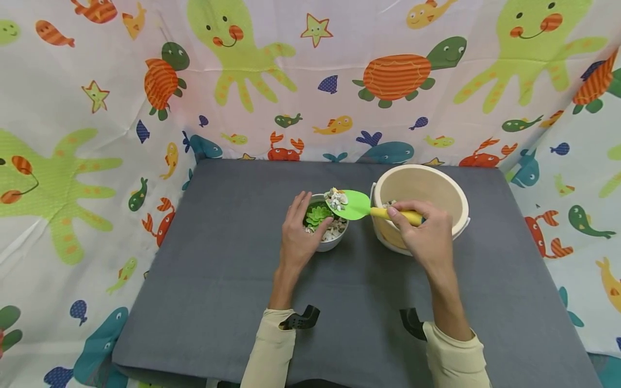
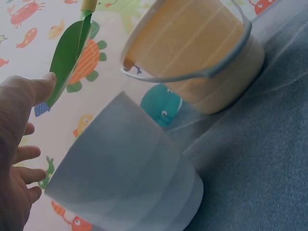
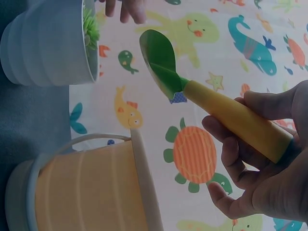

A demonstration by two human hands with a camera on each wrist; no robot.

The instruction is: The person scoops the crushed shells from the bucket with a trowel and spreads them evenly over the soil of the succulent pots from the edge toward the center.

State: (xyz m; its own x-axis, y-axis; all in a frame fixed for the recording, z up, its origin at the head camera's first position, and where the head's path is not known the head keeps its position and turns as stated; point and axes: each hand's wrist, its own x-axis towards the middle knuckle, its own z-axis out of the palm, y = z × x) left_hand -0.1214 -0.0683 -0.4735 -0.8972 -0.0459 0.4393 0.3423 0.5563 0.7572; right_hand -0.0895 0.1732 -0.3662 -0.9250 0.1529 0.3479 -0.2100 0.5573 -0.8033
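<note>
My right hand (image 1: 432,234) grips the yellow handle of a small garden trowel (image 1: 356,205), thumb on top. Its green blade carries a little heap of pale pebbles (image 1: 336,199) and hangs over the right side of a white pot (image 1: 331,246). Inside the pot sit a green succulent (image 1: 317,214) and more pebbles. My left hand (image 1: 302,237) is at the pot's left side with fingers extended, thumb over the rim; whether it touches the pot is unclear. In the left wrist view, that thumb is close to the trowel blade (image 2: 70,55).
A cream bucket (image 1: 419,183) with a pale handle stands just right of the pot, under my right hand, with some pebbles visible inside. Both stand on a grey cloth-covered table (image 1: 218,258). A sea-animal printed curtain (image 1: 310,70) hangs behind and at both sides.
</note>
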